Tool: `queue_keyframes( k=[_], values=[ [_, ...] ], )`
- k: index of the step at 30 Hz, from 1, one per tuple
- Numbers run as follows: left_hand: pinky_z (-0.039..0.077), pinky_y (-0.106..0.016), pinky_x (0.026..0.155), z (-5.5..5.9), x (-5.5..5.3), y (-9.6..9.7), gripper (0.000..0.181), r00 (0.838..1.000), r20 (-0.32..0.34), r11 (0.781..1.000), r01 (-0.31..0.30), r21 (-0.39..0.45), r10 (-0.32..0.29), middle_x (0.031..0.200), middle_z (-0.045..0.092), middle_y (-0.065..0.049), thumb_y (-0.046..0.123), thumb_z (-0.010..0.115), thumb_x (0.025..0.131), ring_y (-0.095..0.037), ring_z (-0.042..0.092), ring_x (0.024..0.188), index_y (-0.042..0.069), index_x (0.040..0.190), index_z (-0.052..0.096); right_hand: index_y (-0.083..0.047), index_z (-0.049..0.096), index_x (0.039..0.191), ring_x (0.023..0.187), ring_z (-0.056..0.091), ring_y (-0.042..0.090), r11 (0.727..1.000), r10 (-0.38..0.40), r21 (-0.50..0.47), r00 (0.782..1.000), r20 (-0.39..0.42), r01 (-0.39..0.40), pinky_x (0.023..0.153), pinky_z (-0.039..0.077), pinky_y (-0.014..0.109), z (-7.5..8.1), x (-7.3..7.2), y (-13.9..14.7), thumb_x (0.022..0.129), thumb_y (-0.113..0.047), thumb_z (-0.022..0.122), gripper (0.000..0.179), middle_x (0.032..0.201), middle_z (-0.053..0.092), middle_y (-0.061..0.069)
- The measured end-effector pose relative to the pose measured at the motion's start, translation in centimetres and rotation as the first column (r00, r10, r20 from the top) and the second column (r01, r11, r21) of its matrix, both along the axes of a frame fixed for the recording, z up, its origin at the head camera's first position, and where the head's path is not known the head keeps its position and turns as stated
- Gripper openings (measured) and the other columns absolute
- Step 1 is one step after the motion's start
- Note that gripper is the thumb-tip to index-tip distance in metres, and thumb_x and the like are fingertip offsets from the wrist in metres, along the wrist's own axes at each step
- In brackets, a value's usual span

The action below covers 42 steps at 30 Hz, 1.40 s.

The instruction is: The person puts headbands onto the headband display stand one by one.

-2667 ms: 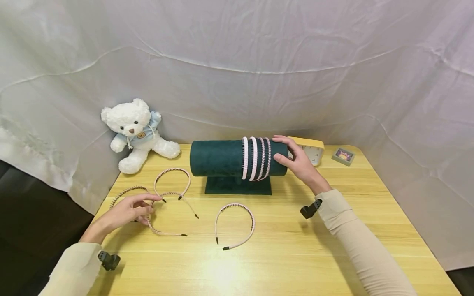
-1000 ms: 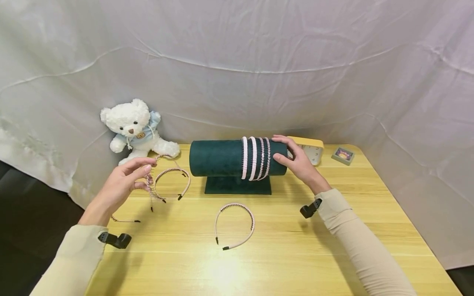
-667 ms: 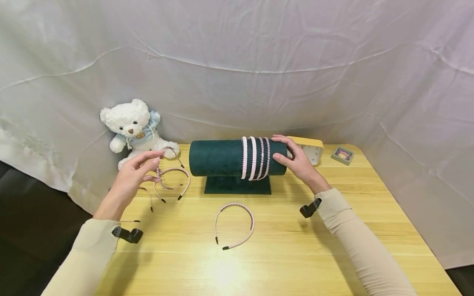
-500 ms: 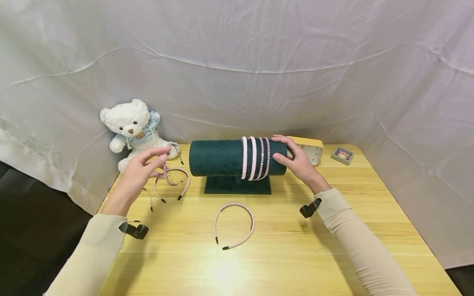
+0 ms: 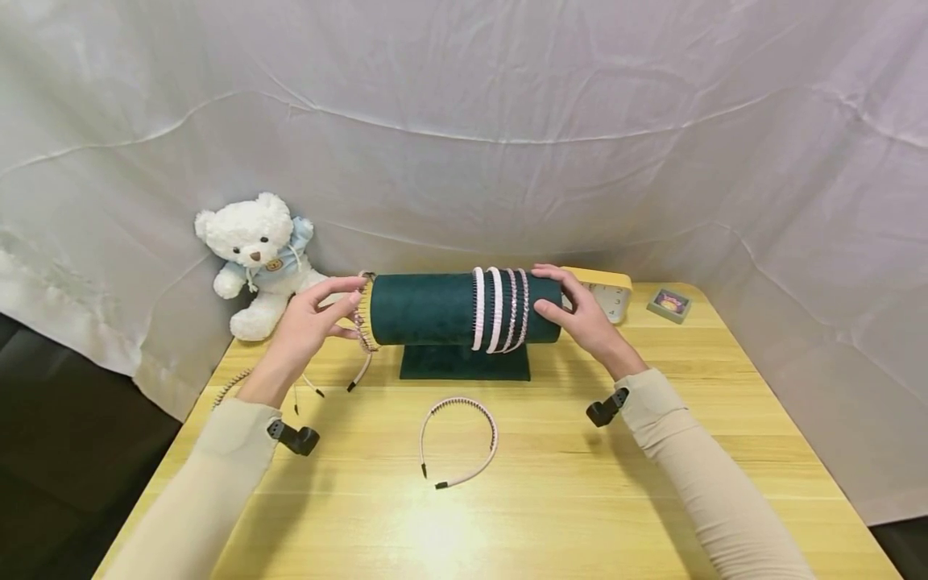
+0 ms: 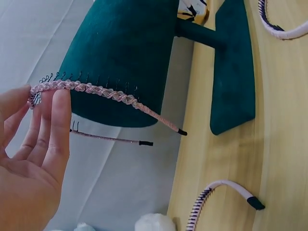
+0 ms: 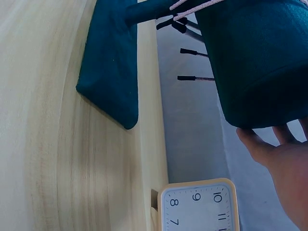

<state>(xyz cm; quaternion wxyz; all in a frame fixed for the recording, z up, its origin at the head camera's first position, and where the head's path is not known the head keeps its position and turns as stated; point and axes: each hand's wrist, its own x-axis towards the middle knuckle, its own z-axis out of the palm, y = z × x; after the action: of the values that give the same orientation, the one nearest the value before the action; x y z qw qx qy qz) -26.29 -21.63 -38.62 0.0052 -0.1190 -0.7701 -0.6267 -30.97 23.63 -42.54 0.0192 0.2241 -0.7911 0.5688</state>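
My left hand pinches a braided pink headband between thumb and fingers. The band stands at the left end of a dark green velvet roll on a stand; in the left wrist view its toothed arc overlaps the roll's end, and I cannot tell whether they touch. My right hand grips the roll's right end, thumb in front and fingers over the top. Two padded pale pink headbands and two thinner braided ones sit round the roll's right half.
A pale pink headband lies in front of the stand. Another and a braided one lie partly hidden by my left hand and arm. A white teddy bear sits back left. A yellow clock and small grey box stand right.
My left hand picked a braided headband off the table at left, lifted it and carried it right to the roll's left end. My right hand has stayed on the roll.
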Motion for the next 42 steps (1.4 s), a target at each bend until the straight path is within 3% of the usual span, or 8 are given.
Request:
queue_keyframes(
  k=[5,10,16,24,29,35,37,42],
  values=[
    [0.068,-0.034,0.078,0.2,-0.2,0.7,0.048,1.0,0.013,1.0,0.009,0.015,-0.009,0.152,0.058,-0.008,0.029,0.066,0.111,-0.012,0.066,0.093,0.008,0.154,0.06,-0.027,0.051,0.162,0.156,0.04,0.026,1.0,-0.004,0.007,1.0,-0.003,0.004,0.118,0.045,0.043,-0.1,0.0,0.0,0.108,-0.022,0.069,0.056,0.173,0.037,-0.005],
    [0.068,-0.035,0.078,0.2,-0.5,1.0,0.051,0.999,0.042,1.0,-0.009,0.01,0.008,0.137,0.058,-0.006,0.029,0.068,0.11,-0.012,0.068,0.091,0.013,0.157,0.058,-0.027,0.051,0.162,0.154,0.041,0.025,1.0,0.0,0.005,1.0,-0.005,0.0,0.117,0.046,0.04,-0.2,-0.2,0.1,0.108,-0.023,0.069,0.056,0.173,0.038,-0.006],
    [0.068,-0.034,0.079,0.4,-0.8,1.1,0.052,0.998,0.058,1.0,0.009,-0.017,-0.008,0.139,0.056,-0.008,0.027,0.068,0.11,-0.013,0.07,0.099,0.014,0.159,0.057,-0.027,0.051,0.161,0.154,0.041,0.026,1.0,0.005,-0.003,1.0,-0.01,-0.005,0.114,0.047,0.036,-0.2,-0.2,0.0,0.108,-0.022,0.068,0.056,0.173,0.038,-0.005],
    [0.067,-0.043,0.087,0.6,-1.3,1.4,0.051,0.998,0.061,0.996,0.02,-0.085,-0.015,0.15,0.051,-0.011,0.029,0.067,0.111,-0.013,0.069,0.109,0.018,0.159,0.058,-0.025,0.051,0.161,0.154,0.042,0.027,1.0,0.003,-0.012,1.0,-0.014,-0.004,0.113,0.048,0.033,-0.3,-0.3,0.0,0.108,-0.02,0.068,0.056,0.173,0.038,-0.004],
    [0.067,-0.044,0.089,0.4,-1.6,1.6,0.048,0.999,-0.037,0.986,0.004,-0.17,-0.011,0.153,0.049,-0.015,0.028,0.066,0.111,-0.022,0.063,0.117,0.014,0.157,0.061,-0.022,0.051,0.162,0.153,0.042,0.028,1.0,0.007,-0.023,1.0,-0.011,-0.008,0.11,0.048,0.027,-0.3,-0.2,0.0,0.108,-0.018,0.067,0.056,0.173,0.038,-0.003],
    [0.046,-0.054,0.114,-0.6,-2.1,1.3,0.041,0.978,-0.207,0.971,-0.024,-0.24,-0.027,0.166,0.047,-0.01,0.024,0.064,0.112,-0.032,0.055,0.139,0.01,0.151,0.065,-0.019,0.049,0.162,0.152,0.042,0.028,1.0,0.012,-0.029,1.0,-0.007,-0.012,0.109,0.049,0.025,-0.2,-0.2,0.0,0.108,-0.018,0.068,0.057,0.173,0.038,-0.003],
    [0.044,-0.05,0.118,-1.2,-2.3,1.1,0.041,0.972,-0.228,0.973,-0.006,-0.23,-0.048,0.168,0.047,-0.008,0.022,0.061,0.113,-0.032,0.052,0.145,0.01,0.153,0.063,-0.015,0.048,0.162,0.152,0.042,0.029,0.999,0.014,-0.032,1.0,-0.008,-0.014,0.109,0.049,0.024,-0.3,-0.2,-0.1,0.108,-0.018,0.068,0.058,0.173,0.038,-0.002],
    [0.044,-0.023,0.119,-2.3,-2.7,0.6,0.043,0.962,-0.257,0.983,0.048,-0.179,-0.094,0.169,0.049,-0.007,0.018,0.059,0.114,-0.027,0.046,0.156,0.009,0.156,0.06,-0.017,0.049,0.162,0.151,0.043,0.028,1.0,0.007,-0.029,1.0,-0.014,-0.007,0.109,0.049,0.026,-0.2,-0.3,-0.1,0.108,-0.018,0.068,0.057,0.172,0.039,-0.002]
  ],
)
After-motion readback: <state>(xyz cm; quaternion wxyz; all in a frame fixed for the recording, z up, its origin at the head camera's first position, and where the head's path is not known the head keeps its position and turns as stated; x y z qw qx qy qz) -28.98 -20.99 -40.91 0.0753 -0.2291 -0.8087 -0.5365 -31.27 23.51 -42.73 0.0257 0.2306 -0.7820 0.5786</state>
